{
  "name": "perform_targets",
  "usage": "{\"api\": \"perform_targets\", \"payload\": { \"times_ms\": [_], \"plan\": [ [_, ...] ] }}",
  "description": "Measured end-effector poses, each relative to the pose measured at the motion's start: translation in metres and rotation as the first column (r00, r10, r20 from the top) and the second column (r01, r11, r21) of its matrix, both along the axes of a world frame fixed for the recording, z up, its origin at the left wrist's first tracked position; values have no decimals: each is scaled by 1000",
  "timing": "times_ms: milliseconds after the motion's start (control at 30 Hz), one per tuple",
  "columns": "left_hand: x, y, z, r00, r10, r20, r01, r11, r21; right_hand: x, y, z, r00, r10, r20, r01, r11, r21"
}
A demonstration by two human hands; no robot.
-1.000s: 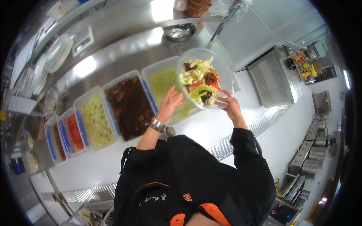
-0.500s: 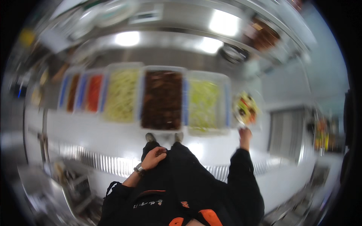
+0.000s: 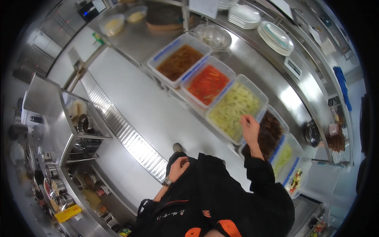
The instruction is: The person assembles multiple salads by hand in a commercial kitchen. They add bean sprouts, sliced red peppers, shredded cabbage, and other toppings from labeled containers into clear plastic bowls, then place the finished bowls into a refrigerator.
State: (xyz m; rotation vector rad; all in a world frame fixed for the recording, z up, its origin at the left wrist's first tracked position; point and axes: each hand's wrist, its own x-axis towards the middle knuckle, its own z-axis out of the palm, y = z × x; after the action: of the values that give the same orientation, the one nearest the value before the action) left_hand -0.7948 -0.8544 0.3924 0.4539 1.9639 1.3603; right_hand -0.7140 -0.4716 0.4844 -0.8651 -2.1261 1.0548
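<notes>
My right hand (image 3: 250, 128) hovers over the edge between a clear tub of pale green sliced vegetables (image 3: 237, 104) and a tub of dark brown strips (image 3: 270, 130). Its fingers are closed together; whatever may be in them is too small to make out. Loosely bent and holding nothing, my left hand (image 3: 178, 169) hangs in front of my dark clothes, a watch (image 3: 167, 181) on its wrist. In the same row are a tub of red strips (image 3: 209, 83), a tub of brown strips in liquid (image 3: 179, 63) and a tub of light green pieces (image 3: 282, 160).
Beyond the last tub lies a dish of mixed vegetables (image 3: 295, 182). A metal bowl (image 3: 211, 36) stands behind the row. Stacked white plates (image 3: 244, 16) occupy the shelf. A steel counter with pots (image 3: 59, 187) runs along the left; a grated drain (image 3: 126, 130) crosses the floor.
My right hand has moved left from the dish of mixed vegetables to above the pale green slices. The view has turned left. My left hand stays low by my body.
</notes>
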Motion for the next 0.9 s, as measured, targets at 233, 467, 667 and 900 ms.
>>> {"api": "perform_targets", "payload": {
  "times_ms": [233, 467, 667, 900],
  "plan": [
    [-113, -97, 10, 938, 344, 29, -341, 937, -81, -200, -49, 9, 960, 248, 132, -279, 894, 351],
    [-284, -105, 5, 932, 361, -14, -361, 928, -97, -332, -46, -12, 943, 231, 240, -296, 911, 288],
    [-478, -78, 36, 907, 386, -168, -403, 912, -80, -467, -18, -65, 871, 179, 457, -297, 934, 200],
    [-695, -53, 58, 861, 319, -397, -381, 921, -86, -533, -4, -109, 542, 253, 802, -275, 955, -115]
  ]
}}
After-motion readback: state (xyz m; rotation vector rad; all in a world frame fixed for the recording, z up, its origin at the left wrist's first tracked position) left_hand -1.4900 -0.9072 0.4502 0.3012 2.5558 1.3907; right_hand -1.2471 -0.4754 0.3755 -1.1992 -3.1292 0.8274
